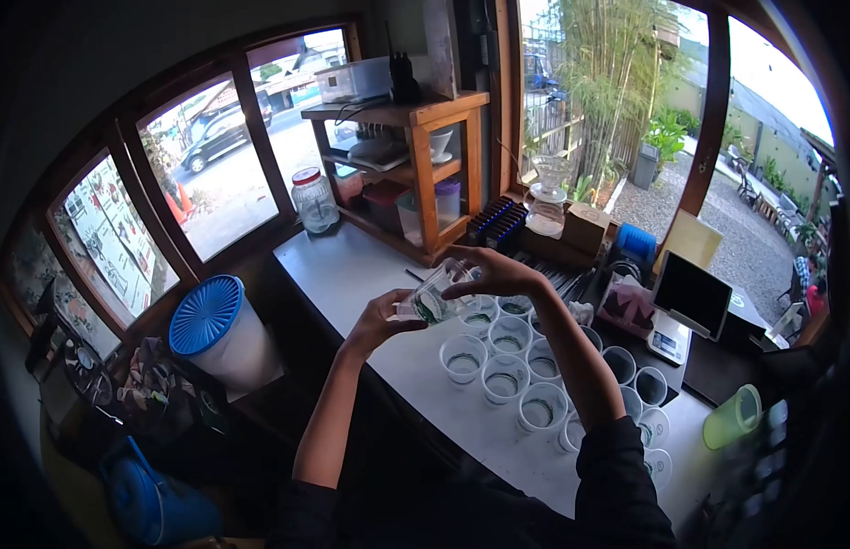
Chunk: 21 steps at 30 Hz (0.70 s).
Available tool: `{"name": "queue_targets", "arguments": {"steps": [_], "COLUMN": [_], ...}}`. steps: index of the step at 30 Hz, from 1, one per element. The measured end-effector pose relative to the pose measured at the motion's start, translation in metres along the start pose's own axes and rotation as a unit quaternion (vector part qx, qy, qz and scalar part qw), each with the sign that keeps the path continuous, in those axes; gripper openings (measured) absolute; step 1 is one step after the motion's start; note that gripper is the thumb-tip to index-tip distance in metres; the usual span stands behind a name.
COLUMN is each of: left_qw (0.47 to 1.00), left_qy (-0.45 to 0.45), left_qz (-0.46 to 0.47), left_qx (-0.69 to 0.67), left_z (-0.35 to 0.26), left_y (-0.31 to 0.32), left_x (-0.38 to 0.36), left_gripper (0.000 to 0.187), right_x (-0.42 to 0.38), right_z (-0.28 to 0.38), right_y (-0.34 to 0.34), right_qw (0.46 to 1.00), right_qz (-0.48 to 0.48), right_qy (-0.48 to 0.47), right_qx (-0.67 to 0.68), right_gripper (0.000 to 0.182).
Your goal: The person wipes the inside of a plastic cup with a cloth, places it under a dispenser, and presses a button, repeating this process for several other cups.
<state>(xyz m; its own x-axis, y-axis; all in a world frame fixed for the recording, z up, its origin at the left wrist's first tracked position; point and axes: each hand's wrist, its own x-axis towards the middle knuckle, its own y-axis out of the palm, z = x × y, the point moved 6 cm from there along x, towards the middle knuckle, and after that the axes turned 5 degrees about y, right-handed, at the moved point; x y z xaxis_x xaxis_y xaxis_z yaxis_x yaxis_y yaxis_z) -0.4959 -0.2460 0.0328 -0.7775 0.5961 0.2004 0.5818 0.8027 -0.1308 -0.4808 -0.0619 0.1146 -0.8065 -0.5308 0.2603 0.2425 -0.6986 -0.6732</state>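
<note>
Above the white counter, a clear plastic cup (428, 306) with a green print lies tilted on its side between my two hands. My left hand (384, 324) grips it from the left, fingers and thumb around one end. My right hand (491, 273) reaches over from the right, its fingers closed on the other end, where clear plastic also shows. Just below and to the right, several matching clear cups (505, 378) stand upright in rows, mouths up. My right forearm passes over some of them and hides part of the group.
A wooden shelf (432, 112) and a red-lidded jar (315, 203) stand at the counter's back. To the right are a tablet on a stand (690, 295), a scale (668, 340) and a yellow-green cup (732, 417). A blue-lidded bucket (225, 331) sits at left, above a blue jug (160, 499).
</note>
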Motion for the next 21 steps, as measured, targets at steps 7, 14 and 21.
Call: {"name": "queue_targets", "arguments": {"steps": [7,14,21], "left_qw": [0.939,0.909,0.892], "left_qy": [0.074,0.023,-0.030], "left_qz": [0.025,0.041,0.120], "left_qx": [-0.336,-0.414,-0.435], "left_z": [-0.037,-0.051,-0.076], "left_y": [0.094,0.208,0.337], "left_x": [-0.024,-0.042,-0.029], "left_gripper": [0.062,0.042,0.044], "right_x": [-0.137,-0.275,-0.414], "right_z": [0.044,0.072,0.107], "right_y": [-0.043,-0.059,-0.085], "right_qw": [0.958,0.937,0.900], "right_qz": [-0.154,-0.221,-0.313], "right_qy": [0.108,0.180,0.201], "right_qx": [0.217,0.201,0.225], "right_gripper": [0.068,0.060,0.053]}}
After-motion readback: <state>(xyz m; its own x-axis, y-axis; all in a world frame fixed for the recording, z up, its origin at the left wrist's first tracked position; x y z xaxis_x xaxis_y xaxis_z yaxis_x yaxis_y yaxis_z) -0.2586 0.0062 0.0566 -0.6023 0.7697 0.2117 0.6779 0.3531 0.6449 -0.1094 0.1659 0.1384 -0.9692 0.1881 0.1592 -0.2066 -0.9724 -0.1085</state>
